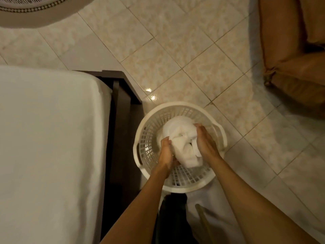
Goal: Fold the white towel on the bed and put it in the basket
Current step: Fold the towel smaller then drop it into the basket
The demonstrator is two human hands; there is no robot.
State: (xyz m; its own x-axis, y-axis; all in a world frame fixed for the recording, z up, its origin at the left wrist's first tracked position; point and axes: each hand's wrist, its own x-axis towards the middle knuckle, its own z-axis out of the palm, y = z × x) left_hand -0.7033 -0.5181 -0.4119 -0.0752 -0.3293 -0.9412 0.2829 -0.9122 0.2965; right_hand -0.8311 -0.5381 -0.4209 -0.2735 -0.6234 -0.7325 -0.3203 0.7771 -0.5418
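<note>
A person's two hands press a white towel [181, 141] into a round white basket [147, 136] standing on the tiled floor [175, 50]. The left hand [166, 152] grips the towel's near-left side with fingers curled into the cloth, while the right hand [204, 141] lies flat against its right side, fingers held together and pointing away — the towel is squeezed between them. The towel is bunched in loose folds, its far end low inside the basket, its near end raised toward the rim. Just left of the basket runs a dark wooden bed frame [121, 120], and beyond that the bed [47, 138] under a white sheet. Well to the basket's far right sits a brown upholstered seat [292, 50].
</note>
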